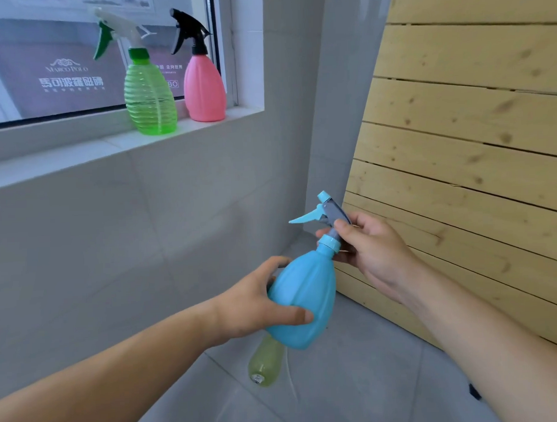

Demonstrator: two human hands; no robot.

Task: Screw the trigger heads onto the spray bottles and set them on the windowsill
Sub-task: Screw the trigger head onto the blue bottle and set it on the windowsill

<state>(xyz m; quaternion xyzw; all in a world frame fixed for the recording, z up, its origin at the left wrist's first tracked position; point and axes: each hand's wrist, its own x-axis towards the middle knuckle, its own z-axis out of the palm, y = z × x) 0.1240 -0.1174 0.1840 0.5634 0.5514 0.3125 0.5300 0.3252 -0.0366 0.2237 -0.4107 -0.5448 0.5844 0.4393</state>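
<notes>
I hold a light blue spray bottle (302,300) tilted in mid-air. My left hand (253,301) wraps its body from the left. My right hand (371,251) grips the blue-and-grey trigger head (326,214) at the bottle's neck, where the head sits on the collar. On the white windowsill (63,156) stand a ribbed green bottle (150,98) with a white-and-green trigger head and, to its right, a pink bottle (203,87) with a black trigger head. A pale yellow-green bottle (265,364) lies on the floor below the blue one, partly hidden by it.
A slatted wooden panel (473,134) leans against the wall on the right, close to my right hand. Grey tiled wall runs below the sill, and grey floor tiles (356,391) lie underneath. A small dark object (474,391) lies on the floor at the right.
</notes>
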